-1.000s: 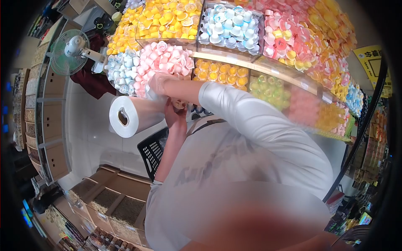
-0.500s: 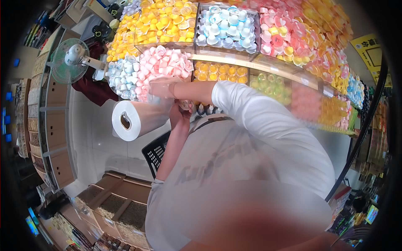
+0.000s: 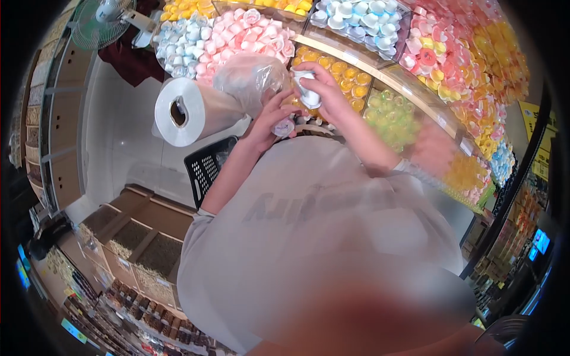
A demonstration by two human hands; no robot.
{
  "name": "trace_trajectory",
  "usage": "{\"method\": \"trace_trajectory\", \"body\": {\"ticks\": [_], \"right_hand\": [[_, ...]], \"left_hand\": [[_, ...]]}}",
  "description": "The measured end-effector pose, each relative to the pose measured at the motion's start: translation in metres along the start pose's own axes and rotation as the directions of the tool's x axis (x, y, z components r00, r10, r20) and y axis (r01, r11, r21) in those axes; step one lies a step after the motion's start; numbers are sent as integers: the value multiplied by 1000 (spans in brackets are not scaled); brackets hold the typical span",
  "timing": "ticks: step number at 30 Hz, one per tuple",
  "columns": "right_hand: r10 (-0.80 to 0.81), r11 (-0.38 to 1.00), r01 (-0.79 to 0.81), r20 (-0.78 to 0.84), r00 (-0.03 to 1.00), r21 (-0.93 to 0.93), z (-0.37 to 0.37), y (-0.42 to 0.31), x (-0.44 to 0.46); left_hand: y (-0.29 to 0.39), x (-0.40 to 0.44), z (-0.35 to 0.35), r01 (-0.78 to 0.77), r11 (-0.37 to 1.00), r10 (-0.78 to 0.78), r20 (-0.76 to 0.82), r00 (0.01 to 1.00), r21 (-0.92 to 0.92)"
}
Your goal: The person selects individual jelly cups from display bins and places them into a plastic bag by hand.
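Observation:
My right hand (image 3: pixel 330 95) is closed around a white cup (image 3: pixel 310 94) in front of the orange jelly cups (image 3: pixel 350 79). Just left of it, my left hand (image 3: pixel 270 121) has its fingers curled around a small clear cup (image 3: pixel 284 126) with something pale in it. A clear plastic bag (image 3: pixel 261 80) hangs open beside and above my left hand, reaching toward a large roll of plastic bags (image 3: pixel 180 111). Behind the bag lies a heap of pink cups (image 3: pixel 246 35).
Bins of light blue cups (image 3: pixel 356 21), green cups (image 3: pixel 390 118) and pink-yellow cups (image 3: pixel 430 65) line the counter. A fan (image 3: pixel 104 21) stands upper left, a black basket (image 3: pixel 205 169) below the roll, and wooden grain bins (image 3: pixel 142 237) lower left.
My right hand has come back from the pink cups and bag, and now holds a white cup near my left hand. The bag is spread open. The view has tilted downward.

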State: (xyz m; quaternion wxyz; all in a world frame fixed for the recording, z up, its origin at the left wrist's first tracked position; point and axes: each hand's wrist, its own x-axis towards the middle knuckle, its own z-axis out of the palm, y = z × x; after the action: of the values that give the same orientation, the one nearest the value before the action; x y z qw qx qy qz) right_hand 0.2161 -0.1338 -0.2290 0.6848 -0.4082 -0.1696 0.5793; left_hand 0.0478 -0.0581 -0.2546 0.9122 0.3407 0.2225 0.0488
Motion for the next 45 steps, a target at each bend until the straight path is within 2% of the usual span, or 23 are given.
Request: {"method": "trace_trajectory", "body": {"ticks": [1, 2, 3, 4, 5, 7, 8, 9, 12, 14, 16, 17, 20, 22, 24, 27, 31, 33, 34, 36, 39, 42, 45], "right_hand": [[-93, 992, 89, -48, 994, -94, 6, 2, -8], [-198, 964, 178, -87, 976, -197, 9, 4, -14], [-175, 969, 155, -94, 980, -191, 5, 9, -18], [-401, 757, 354, 37, 915, -549, -1, 13, -19], [-538, 382, 494, 247, 806, -781, -5, 15, -21], [-477, 427, 466, 245, 844, -775, 5, 5, -37], [-429, 451, 461, 267, 863, -765, 8, -1, -41], [-319, 617, 358, 193, 928, -701, 0, 0, -43], [-395, 614, 332, 85, 915, -716, -9, 4, -50], [-466, 577, 331, 32, 884, -747, -8, -1, -55], [-409, 472, 286, 81, 909, -834, -11, -8, -58], [-444, 383, 299, 110, 889, -874, -13, -12, -58], [-465, 281, 216, 64, 883, -935, -20, -17, -59], [-485, 258, 240, 89, 870, -936, -23, -22, -57], [-416, 174, 213, 125, 901, -961, -23, -28, -56], [-345, 274, 250, 148, 927, -929, -34, -30, -52], [-348, 379, 291, 156, 924, -878, -46, -26, -41], [-261, 855, 111, -234, 937, -507, -45, -12, -37], [-261, 856, 112, -236, 936, -505, -45, -15, -37], [-101, 937, -3, -280, 955, -349, -43, -22, -40], [-30, 897, -129, -349, 937, -424, -51, -20, -44], [43, 922, -172, -349, 936, -347, -58, -30, -51], [34, 958, -131, -352, 935, -256, -73, -36, -56]], "left_hand": [[0, 2, 2, 10, 1000, -11, -29, 1000, -18], [2, 6, 6, -17, 996, 22, 61, 998, -89], [2, 8, 10, -37, 986, 62, 151, 987, -163], [2, 11, 13, -29, 984, 54, 142, 988, -173], [2, 14, 16, 1, 982, 27, 145, 989, -188], [0, 18, 19, 144, 946, -105, 145, 984, -291], [-3, 20, 17, 154, 946, -115, 152, 982, -284], [-6, 22, 12, 142, 949, -83, 213, 973, -280], [-10, 28, 6, 147, 955, -67, 299, 952, -256], [-12, 29, 4, 153, 965, -99, 245, 965, -215], [-10, 31, 10, 172, 960, -114, 250, 961, -222], [-8, 31, 13, 158, 964, -107, 232, 967, -215], [0, 36, 27, 130, 971, -95, 176, 980, -200], [-3, 41, 24, 201, 963, -175, 148, 973, -178], [-4, 46, 23, 206, 961, -179, 152, 972, -182], [-1, 52, 20, 206, 966, -180, 162, 970, -159], [5, 57, 23, 154, 980, -129, 185, 974, -126], [10, 59, 29, 140, 984, -122, 153, 981, -113], [11, 59, 31, 125, 986, -113, 117, 987, -105], [10, 61, 28, 129, 990, -122, 109, 987, -59], [8, 62, 28, 126, 992, -128, 81, 989, 26], [8, 64, 33, 129, 989, -134, 74, 988, 71], [12, 63, 39, 146, 987, -153, 129, 980, 64]]}}
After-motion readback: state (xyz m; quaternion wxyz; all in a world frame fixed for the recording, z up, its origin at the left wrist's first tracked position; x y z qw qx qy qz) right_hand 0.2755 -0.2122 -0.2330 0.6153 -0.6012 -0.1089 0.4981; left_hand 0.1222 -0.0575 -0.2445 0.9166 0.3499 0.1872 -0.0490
